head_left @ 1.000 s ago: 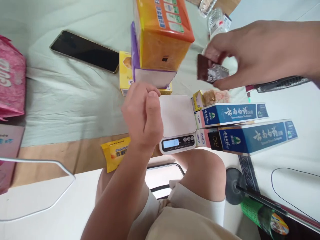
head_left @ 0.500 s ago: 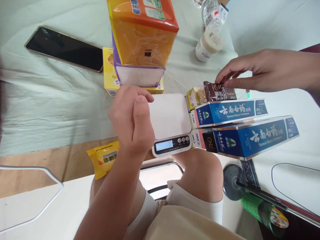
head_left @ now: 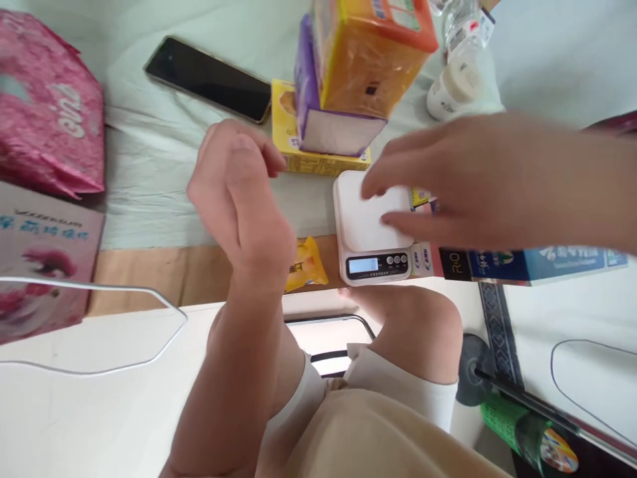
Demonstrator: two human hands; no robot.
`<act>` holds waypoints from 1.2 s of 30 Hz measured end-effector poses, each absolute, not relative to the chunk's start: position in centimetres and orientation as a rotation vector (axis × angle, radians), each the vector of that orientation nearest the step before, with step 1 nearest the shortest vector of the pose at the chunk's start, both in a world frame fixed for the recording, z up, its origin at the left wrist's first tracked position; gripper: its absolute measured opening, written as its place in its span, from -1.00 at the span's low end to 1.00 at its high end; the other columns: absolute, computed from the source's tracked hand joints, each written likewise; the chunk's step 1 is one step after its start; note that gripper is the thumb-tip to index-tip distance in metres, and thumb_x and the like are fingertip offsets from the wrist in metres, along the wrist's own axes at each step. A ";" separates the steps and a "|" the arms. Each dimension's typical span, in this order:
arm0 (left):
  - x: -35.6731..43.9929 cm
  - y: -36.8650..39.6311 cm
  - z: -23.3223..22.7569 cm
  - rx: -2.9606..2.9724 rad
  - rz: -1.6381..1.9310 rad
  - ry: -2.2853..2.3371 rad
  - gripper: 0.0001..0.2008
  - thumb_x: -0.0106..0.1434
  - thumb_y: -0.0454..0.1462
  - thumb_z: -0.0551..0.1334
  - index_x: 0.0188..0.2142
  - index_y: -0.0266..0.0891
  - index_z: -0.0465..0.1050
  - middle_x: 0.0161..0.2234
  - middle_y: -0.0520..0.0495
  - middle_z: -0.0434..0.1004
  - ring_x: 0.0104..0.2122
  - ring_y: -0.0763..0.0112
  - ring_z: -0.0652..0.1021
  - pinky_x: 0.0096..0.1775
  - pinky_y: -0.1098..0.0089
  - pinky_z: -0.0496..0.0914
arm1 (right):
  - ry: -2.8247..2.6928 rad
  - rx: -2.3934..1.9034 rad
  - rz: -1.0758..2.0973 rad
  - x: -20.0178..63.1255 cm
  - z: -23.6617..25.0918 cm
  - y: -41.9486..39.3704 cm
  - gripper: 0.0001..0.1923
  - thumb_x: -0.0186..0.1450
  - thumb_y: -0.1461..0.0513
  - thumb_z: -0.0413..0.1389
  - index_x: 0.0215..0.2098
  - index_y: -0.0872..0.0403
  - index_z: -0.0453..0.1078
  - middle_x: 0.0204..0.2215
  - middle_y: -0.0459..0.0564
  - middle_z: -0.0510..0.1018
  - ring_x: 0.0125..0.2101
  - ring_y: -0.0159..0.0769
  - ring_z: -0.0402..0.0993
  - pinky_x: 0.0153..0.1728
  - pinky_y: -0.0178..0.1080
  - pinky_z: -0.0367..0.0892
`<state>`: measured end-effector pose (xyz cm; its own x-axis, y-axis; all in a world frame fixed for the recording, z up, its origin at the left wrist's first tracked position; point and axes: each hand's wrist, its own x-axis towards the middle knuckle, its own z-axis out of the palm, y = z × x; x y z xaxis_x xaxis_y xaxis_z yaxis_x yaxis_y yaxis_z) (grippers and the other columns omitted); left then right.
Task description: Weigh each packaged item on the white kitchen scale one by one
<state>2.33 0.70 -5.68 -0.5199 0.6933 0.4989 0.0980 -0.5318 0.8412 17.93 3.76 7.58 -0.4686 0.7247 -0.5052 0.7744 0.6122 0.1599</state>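
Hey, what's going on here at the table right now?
A seated person has a small white kitchen scale in front of them. Their right hand reaches across with open fingers over its bare platform, holding nothing visible. Their left hand hangs loosely curled beside it, above a yellow snack packet. Stacked boxes stand behind the scale.

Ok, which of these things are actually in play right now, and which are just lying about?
In play:
right hand, fingers over the scale
left hand, raised and curled, empty
blue box beside the scale

Lying about:
phone
pink bag
orange box
yellow packet
bottle
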 end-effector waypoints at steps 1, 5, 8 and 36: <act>1.7 0.4 -5.8 1.253 2.078 1.261 -0.64 0.35 -0.34 0.08 -0.60 -0.14 0.17 -0.57 -0.05 0.16 -0.50 0.34 0.27 -0.36 0.14 0.08 | 2.186 1.095 -0.143 15.8 6.6 2.9 -0.61 0.30 0.19 0.14 0.09 -0.13 0.52 0.03 -0.03 0.62 -0.06 -0.08 0.59 -0.27 -0.11 0.28; -0.2 -0.5 -6.5 1.336 1.898 1.272 -0.54 0.40 -0.29 0.11 -0.61 -0.17 -0.04 -0.61 -0.01 -0.09 -0.58 0.42 0.04 -0.45 0.19 -0.09 | 2.265 0.856 -0.283 10.4 2.5 0.7 -0.41 0.35 0.00 0.20 0.31 -0.08 0.36 0.15 0.06 0.55 0.03 -0.05 0.57 -0.30 -0.15 0.22; -0.7 -0.8 -7.1 1.383 1.699 1.263 -0.49 0.38 -0.25 0.16 -0.63 -0.17 -0.09 -0.62 0.00 -0.15 -0.58 0.44 -0.02 -0.50 0.20 -0.13 | 2.320 0.756 -0.290 9.2 0.6 0.1 -0.45 0.30 0.04 0.25 0.23 -0.05 0.44 0.17 0.09 0.56 0.16 0.03 0.49 -0.19 -0.14 0.25; 1.9 -1.5 -7.1 1.414 1.633 1.146 -0.41 0.44 -0.13 0.19 -0.61 -0.18 -0.11 -0.61 0.02 -0.16 -0.59 0.54 0.02 -0.46 0.24 -0.11 | 1.977 1.176 0.181 19.1 4.0 4.6 -0.35 0.22 -0.04 0.33 0.18 0.08 0.43 0.03 0.22 0.62 0.14 0.15 0.53 0.07 0.06 0.36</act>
